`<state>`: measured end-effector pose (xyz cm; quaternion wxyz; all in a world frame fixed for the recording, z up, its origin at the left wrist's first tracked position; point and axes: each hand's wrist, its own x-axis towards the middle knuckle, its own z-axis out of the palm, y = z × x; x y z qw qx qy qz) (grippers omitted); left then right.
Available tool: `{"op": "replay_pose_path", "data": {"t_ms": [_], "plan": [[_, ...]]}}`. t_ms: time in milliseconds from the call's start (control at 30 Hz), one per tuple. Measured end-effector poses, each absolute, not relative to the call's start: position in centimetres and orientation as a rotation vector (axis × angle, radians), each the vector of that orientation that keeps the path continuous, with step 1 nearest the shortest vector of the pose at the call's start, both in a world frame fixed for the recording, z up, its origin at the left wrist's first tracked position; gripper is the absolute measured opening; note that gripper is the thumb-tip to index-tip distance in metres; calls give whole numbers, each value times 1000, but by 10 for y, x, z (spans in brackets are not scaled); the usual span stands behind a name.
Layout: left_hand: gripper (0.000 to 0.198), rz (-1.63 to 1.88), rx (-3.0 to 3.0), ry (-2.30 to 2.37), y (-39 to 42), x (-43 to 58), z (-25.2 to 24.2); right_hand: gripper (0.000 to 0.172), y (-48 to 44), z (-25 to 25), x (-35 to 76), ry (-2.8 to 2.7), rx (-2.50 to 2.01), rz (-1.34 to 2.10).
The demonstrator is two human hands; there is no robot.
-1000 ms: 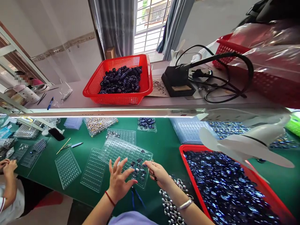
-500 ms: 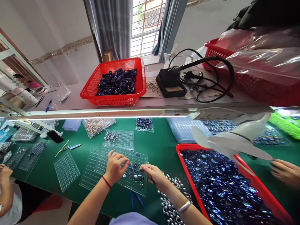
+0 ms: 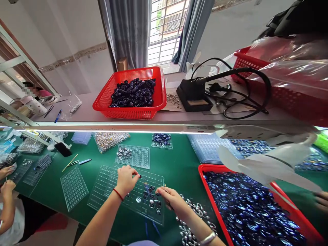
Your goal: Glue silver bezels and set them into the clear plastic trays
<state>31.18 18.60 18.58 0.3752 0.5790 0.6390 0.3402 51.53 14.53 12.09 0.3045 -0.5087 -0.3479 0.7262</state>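
My left hand (image 3: 127, 181), with a red string on the wrist, hovers over a clear compartmented tray (image 3: 133, 201). Its thumb and forefinger pinch a small dark bead (image 3: 139, 176). At the tray's right side is my right hand (image 3: 170, 200), its fingers pinched together; a small ring-like shape shows at the fingertips, too small to make out. Below and between the hands, several dark glossy beads (image 3: 151, 204) and a silvery piece (image 3: 138, 200) lie on the tray. Silver rings (image 3: 191, 218) are heaped on the green table under my right forearm.
A red bin (image 3: 215, 212) of shiny blue-black beads stands at right, a white fan (image 3: 279, 160) over it. Behind are a tray with silver pieces (image 3: 133, 153) and stacked clear trays (image 3: 211, 148). A shelf holds a red basket (image 3: 128, 114). Co-workers' hands (image 3: 7, 186) show at both sides.
My left fingers, raised and apart before, now pinch a dark bead. My right hand stays pinched at the tray's right side. The whole view has shifted slightly.
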Motion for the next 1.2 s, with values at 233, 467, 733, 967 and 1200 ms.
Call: {"op": "replay_pose_path", "data": {"t_ms": [233,467,733,967,1200], "plan": [[8,1127,1211,1753,222,224,166,52,181,109,536,-857,-1364,1900],[16,1155,1036,1782,281,203,89,54,210,93,584,-743,-1484,1772],[58,1063,1068,1711,299,240,19,53,198,33,631,-494,-1629,1590],[44,978,1225,1559,299,256,9,57,215,31,624,-418,-1575,1643],[25,875,1396,1526,304,255,8,57,244,41,612,-487,-1574,1714]]}}
